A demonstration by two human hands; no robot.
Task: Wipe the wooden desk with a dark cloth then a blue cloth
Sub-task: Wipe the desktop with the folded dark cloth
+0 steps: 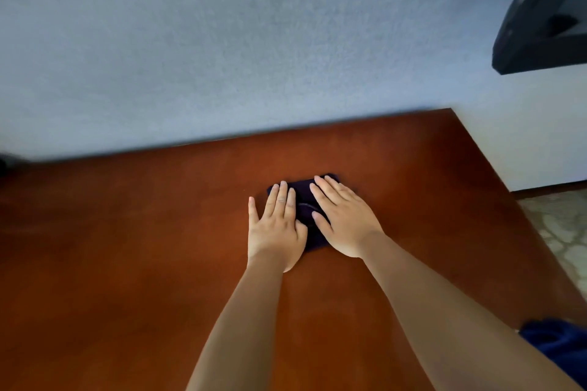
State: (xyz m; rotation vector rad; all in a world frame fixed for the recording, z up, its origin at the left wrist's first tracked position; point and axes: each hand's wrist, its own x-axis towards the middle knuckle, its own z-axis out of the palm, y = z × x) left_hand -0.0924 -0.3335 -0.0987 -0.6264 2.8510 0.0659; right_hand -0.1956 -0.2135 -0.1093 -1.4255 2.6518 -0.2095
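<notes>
Both hands, left hand point(275, 225) and right hand point(344, 219), fingers flat and straight, press the dark cloth point(306, 200) mid-desk point(127, 247), so first wipe looks underway; blue cloth point(552, 343) waits at the right edge, unused.

pale wall point(254, 41), dark screen point(546, 19), patterned floor point(562, 232)

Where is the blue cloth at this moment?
In the head view the blue cloth lies at the lower right, at the wooden desk's near right edge beside the right forearm, well apart from the dark cloth under both hands.
</notes>
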